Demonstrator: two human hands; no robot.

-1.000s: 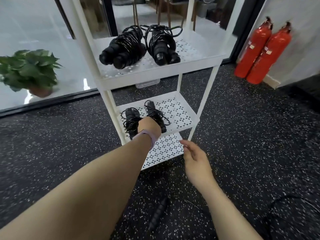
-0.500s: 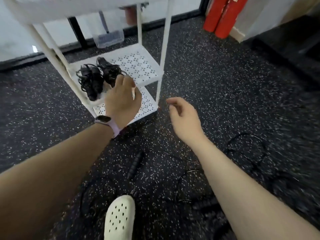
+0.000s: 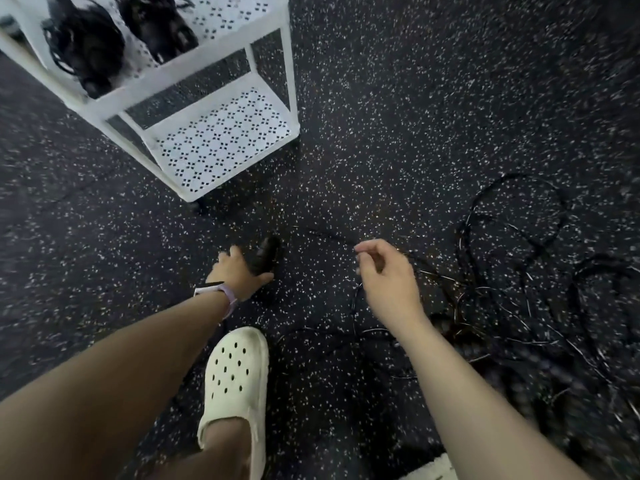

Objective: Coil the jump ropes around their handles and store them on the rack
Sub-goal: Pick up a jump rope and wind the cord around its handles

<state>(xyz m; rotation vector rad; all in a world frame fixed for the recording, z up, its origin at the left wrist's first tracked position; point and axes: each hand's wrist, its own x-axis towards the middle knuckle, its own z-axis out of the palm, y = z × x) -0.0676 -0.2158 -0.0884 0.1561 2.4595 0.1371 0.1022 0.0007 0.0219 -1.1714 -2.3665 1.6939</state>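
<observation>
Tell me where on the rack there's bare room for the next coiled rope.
The bottom shelf of the rack shows bare. The shelf above holds two coiled ropes on its left part; its right part is bare. The floor right of the right hand is crowded with loose rope. The left hand is at a handle.

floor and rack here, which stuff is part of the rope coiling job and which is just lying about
Part of the job:
- black handle on the floor at the left hand
- loose ropes tangled on the floor beside the right hand
- two coiled ropes on the white rack

Just there:
- white clog
- watch on the left wrist
</observation>
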